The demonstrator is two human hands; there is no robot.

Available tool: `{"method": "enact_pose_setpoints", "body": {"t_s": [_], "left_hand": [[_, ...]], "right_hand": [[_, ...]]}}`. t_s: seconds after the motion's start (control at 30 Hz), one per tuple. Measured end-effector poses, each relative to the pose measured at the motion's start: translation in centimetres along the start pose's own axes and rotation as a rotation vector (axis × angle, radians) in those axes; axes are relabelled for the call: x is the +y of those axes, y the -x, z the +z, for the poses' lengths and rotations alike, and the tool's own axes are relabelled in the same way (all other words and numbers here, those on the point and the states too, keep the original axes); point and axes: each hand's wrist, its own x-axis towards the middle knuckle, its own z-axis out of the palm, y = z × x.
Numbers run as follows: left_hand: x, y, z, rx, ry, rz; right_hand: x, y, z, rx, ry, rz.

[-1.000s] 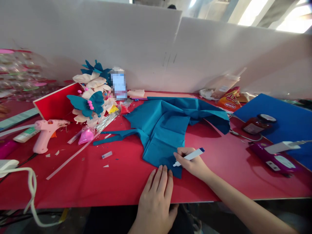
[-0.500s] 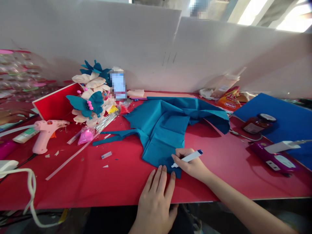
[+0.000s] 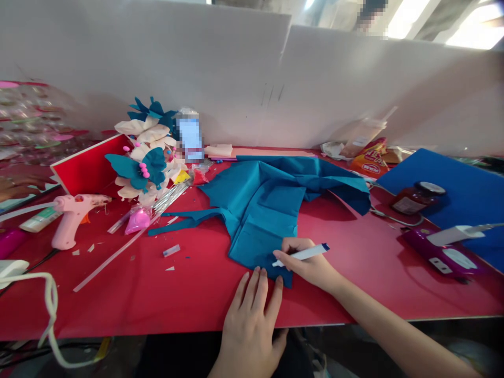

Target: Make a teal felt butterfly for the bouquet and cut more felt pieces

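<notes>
A creased teal sheet (image 3: 268, 220), perhaps felt or paper, spreads over the red table, with cut edges and narrow strips at its left side. My left hand (image 3: 254, 310) lies flat with fingers apart, its fingertips on the sheet's near edge. In my right hand (image 3: 305, 260) is a white marker pen (image 3: 309, 253) with a dark blue end, its tip low over the near corner of the sheet. Whether the tip touches the sheet I cannot tell. Left of the sheet lies a small clear tube (image 3: 171, 251), apparently a pen cap.
A pink glue gun (image 3: 74, 218), a glue stick (image 3: 114, 257) and fabric flowers with a teal butterfly (image 3: 144, 168) are at left. Another person's hand (image 3: 23, 187) shows at far left. On the right are a jar (image 3: 417, 198), a purple power strip (image 3: 441, 254) and a blue board (image 3: 452, 178).
My right hand has shifted the marker tip slightly left and away from me over the sheet. My left hand stays in place, still pressing the edge.
</notes>
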Motion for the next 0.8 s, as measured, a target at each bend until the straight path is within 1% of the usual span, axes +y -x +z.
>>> {"method": "enact_pose_setpoints", "body": {"t_s": [0.1,0.23,0.37,0.67,0.73,0.8], "left_hand": [[0.00,-0.03,-0.06,0.033,0.007,-0.005],[0.05,0.03,-0.12,0.034,0.000,-0.006],[0.09,0.07,-0.12,0.008,0.002,-0.003],[0.00,-0.05,-0.19,0.010,0.010,-0.004],[0.02,-0.03,-0.19,0.005,0.010,-0.008],[0.04,-0.01,-0.19,0.001,0.003,-0.006]], "right_hand": [[-0.38,0.03,-0.19,0.051,-0.064,0.010],[-0.61,0.06,-0.12,0.043,-0.103,0.018],[-0.22,-0.09,0.15,0.044,-0.032,0.019],[0.31,-0.17,0.42,-0.011,0.064,-0.020],[0.24,-0.17,0.43,-0.026,0.060,-0.021],[0.04,-0.21,0.37,-0.035,0.002,-0.001]]}}
